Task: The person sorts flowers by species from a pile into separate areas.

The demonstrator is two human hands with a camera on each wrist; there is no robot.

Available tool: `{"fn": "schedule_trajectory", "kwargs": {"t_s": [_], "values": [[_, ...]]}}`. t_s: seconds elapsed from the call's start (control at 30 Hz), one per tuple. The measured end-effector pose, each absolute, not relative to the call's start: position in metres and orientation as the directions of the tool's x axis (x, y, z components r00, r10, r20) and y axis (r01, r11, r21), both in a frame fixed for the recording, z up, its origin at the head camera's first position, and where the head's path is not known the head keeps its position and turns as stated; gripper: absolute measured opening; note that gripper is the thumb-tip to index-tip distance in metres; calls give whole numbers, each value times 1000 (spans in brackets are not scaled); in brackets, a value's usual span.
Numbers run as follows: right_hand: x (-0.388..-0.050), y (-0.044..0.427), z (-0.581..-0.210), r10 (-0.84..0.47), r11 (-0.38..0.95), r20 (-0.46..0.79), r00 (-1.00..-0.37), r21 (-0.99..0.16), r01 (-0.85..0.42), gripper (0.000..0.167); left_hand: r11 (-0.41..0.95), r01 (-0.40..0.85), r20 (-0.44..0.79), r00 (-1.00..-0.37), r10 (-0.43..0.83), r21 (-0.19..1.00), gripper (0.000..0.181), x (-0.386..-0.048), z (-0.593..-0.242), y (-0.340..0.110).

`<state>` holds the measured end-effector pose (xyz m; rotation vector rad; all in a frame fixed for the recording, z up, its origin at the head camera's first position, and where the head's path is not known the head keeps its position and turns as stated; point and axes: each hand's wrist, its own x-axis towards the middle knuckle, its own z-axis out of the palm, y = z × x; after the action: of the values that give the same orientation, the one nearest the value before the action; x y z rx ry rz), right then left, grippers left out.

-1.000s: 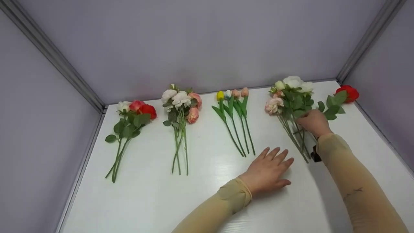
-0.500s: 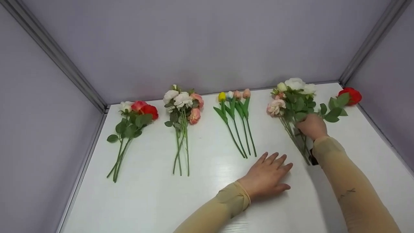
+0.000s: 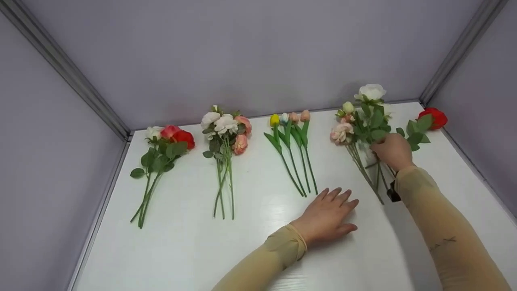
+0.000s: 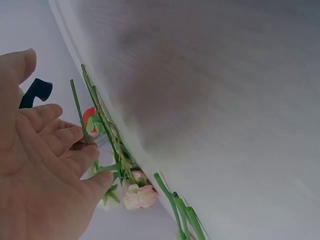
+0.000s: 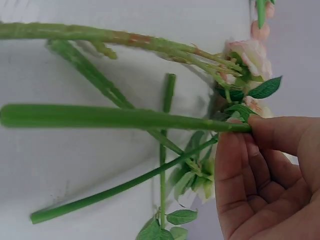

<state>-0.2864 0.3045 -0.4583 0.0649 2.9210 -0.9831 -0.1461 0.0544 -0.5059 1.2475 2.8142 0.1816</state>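
Nearest, the left hand, in a stretchy tan sleeve, is over the smooth white table with fingers spread and extended; I cannot tell whether it touches the surface. The head view shows its back, the left wrist view its palm. Off to its left lie a red, pink and white bunch with crossed green stems and, beside that, a bunch of white and coral-pink flowers. Just beyond the left fingertips are the stem ends of four slim tulips with yellow, blue-white and pink heads.

Farther out, the right hand pinches a large white flower with green leaves by its stem. The right wrist view shows thumb and finger on that green stem; only the head view makes the whole bloom plain, against the plain grey wall. A second stem runs up behind the fingers; whether it is held is unclear. A pale pink ruffled flower lies left of the grip, a red flower right.
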Motion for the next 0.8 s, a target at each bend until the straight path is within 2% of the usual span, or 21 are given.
{"fn": "schedule_trajectory", "kwargs": {"t_s": [0.13, 0.2, 0.33, 0.43, 0.6, 0.8], "values": [[-281, 298, -447, 34, 738, -57, -998, -672, 64, 30, 663, 687, 10, -697, 717, 298, 60, -148, -500, 43], [-278, 291, -443, 27, 662, -83, -996, -745, 80, 38, 651, 627, 14, -725, 689, 427, 55, -149, -496, 34], [-270, 267, -436, -10, 472, -115, -993, -876, 96, 50, 564, 388, -11, -817, 576, 729, 45, -149, -488, 11], [-262, 242, -436, -62, 320, -99, -993, -944, 74, 50, 445, 184, -50, -884, 464, 877, 39, -152, -484, -9], [-247, 204, -438, -166, 88, -60, -984, -995, 46, 42, 279, 10, -93, -930, 354, 960, 38, -155, -484, -33], [-230, 166, -445, -268, -41, -38, -963, -998, 50, 41, 107, -84, -117, -929, 352, 991, 41, -151, -491, -49]]}}
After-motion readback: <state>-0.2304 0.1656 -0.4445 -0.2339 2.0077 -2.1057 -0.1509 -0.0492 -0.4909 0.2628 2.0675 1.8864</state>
